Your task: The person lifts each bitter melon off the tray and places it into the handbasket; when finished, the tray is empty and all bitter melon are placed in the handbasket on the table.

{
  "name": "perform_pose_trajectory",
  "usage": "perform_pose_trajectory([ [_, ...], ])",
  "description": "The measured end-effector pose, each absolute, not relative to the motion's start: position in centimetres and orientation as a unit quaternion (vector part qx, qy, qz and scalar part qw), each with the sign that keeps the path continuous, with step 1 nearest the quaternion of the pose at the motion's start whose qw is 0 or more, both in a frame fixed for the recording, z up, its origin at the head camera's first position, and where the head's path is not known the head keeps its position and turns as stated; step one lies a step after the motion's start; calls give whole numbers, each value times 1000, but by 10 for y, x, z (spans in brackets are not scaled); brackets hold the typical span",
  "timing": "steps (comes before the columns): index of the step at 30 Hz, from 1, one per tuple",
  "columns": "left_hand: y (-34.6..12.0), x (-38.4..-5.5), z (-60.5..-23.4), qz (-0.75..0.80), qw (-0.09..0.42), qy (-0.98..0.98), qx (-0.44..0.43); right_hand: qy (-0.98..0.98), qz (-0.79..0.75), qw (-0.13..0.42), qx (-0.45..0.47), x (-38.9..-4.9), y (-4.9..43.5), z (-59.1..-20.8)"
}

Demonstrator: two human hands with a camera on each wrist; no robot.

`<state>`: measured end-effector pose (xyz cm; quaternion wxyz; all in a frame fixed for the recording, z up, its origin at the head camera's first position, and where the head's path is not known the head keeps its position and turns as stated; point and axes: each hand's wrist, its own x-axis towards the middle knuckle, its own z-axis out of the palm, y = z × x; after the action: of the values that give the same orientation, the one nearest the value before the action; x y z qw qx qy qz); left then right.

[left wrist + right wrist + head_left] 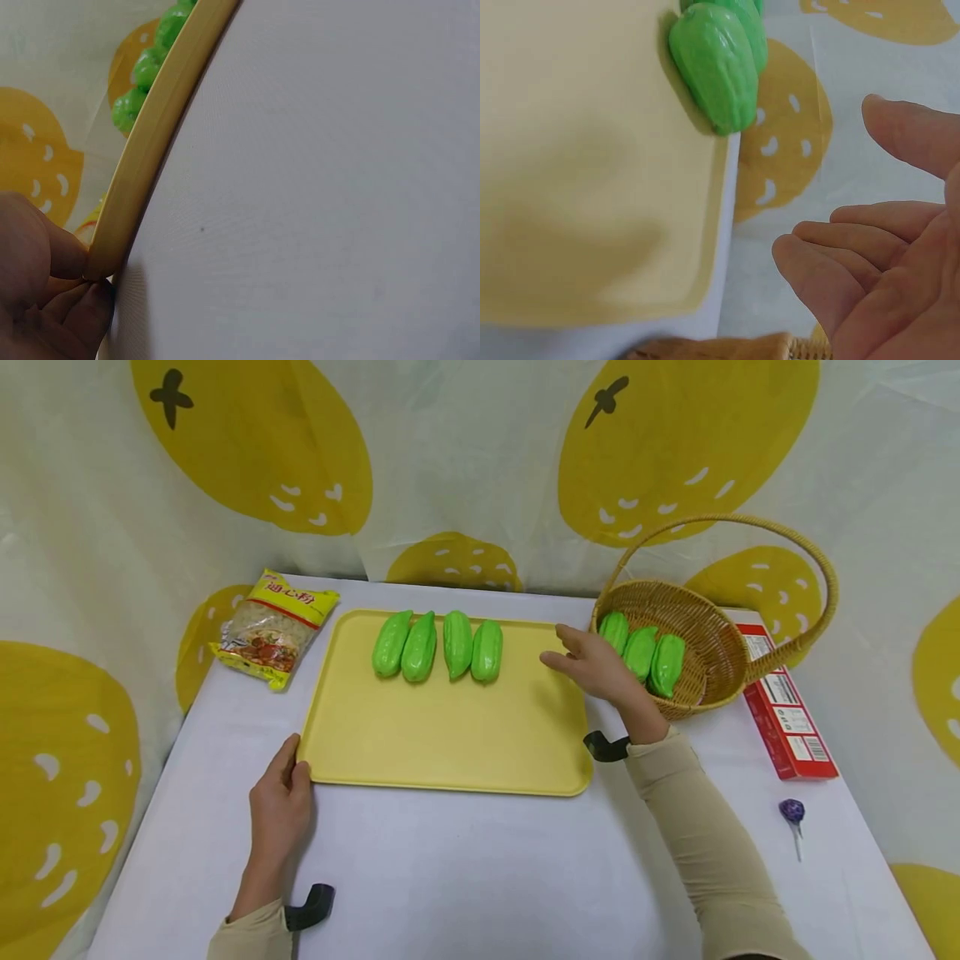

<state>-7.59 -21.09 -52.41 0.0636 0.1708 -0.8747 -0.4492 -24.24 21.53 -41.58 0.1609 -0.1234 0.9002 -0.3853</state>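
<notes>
My left hand (281, 810) pinches the rim of a yellow tray (420, 735) near its front left corner; in the left wrist view, thumb and fingers (71, 255) meet at the tray's edge. Several shiny green bitter melons (418, 647) lie in a row along the tray's back half. Over the tray's right side hovers my right hand (596, 668), its thumb and fingers apart with nothing between them. Just beyond that hand stands a wicker basket (716, 647) with three more bitter melons (666, 666) in it; the right hand and wrist partly hide its left side.
A yellow bag of pasta (273, 627) lies left of the tray. Right of the basket is a red box (791, 718), partly behind the basket's arched handle. A purple lollipop (792, 814) lies near the table's right edge. A fruit-patterned cloth (465, 460) hangs behind.
</notes>
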Motion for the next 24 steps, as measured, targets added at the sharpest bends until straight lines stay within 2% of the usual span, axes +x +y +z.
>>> perform_pose_trajectory([
  [15,-210,-76,-521,-455,73,-873,161,867,-442,202,-107,-255,184,-440],
  [24,-210,-74,-524,-455,78,-873,156,871,-441,187,-108,-258,169,-451],
])
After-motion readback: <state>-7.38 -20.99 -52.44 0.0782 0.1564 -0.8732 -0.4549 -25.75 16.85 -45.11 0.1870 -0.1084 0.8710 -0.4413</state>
